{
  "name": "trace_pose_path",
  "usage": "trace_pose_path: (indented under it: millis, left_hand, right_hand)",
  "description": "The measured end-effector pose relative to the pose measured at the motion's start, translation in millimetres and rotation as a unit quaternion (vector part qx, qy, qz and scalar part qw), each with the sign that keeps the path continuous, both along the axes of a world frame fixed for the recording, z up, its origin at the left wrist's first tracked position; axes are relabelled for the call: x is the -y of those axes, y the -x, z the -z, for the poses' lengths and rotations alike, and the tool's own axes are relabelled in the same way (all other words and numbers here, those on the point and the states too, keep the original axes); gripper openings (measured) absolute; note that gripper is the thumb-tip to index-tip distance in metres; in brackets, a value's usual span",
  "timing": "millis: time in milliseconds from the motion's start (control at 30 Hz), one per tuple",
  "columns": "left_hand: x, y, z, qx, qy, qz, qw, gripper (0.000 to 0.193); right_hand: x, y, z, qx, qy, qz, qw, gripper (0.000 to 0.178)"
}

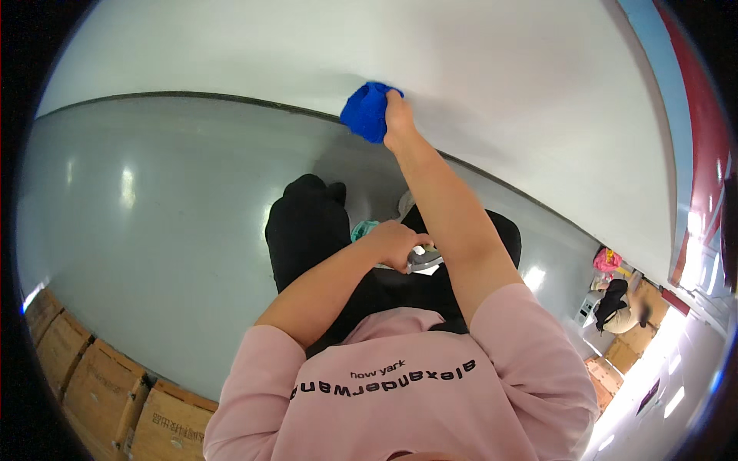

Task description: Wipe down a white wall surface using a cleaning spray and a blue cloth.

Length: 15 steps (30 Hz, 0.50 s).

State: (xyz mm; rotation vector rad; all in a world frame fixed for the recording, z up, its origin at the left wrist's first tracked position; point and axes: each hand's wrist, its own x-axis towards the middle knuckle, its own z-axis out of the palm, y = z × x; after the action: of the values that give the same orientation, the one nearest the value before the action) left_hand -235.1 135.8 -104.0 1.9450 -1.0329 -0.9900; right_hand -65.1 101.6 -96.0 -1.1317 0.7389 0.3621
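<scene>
My right hand (397, 121) is stretched out ahead and closed on a bright blue cloth (364, 111). The cloth is bunched and lies against the lower part of a white wall (492, 84), just above where it meets the floor. Between my knees, my left hand (398, 243) is curled, partly behind my right forearm. Small white and grey parts show at its fingers, but what it grips is not clear. Beside that hand is a teal thing (363, 230), partly covered by my knee and forearm.
Grey shiny floor (169, 192) stretches to my left. Wooden crates (108, 384) line the lower left edge. At the far right another person (619, 307) bends near cardboard boxes (642, 326) and a pink bag (607, 260). A dark strip (530, 201) edges the wall's base.
</scene>
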Motion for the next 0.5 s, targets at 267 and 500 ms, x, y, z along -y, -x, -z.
trace_pose_path:
  millis: [267,500]
  left_hand:
    - [5,-5,-1,-0.044,-0.009,0.007,0.999,0.06]
    - [7,-7,15,-0.005,0.001,-0.008,1.0,0.071]
  right_hand:
    - [-37,-23,24,-0.001,0.005,-0.117,0.993,0.027]
    - [-16,-5,-56,0.108,0.011,-0.209,0.972,0.032]
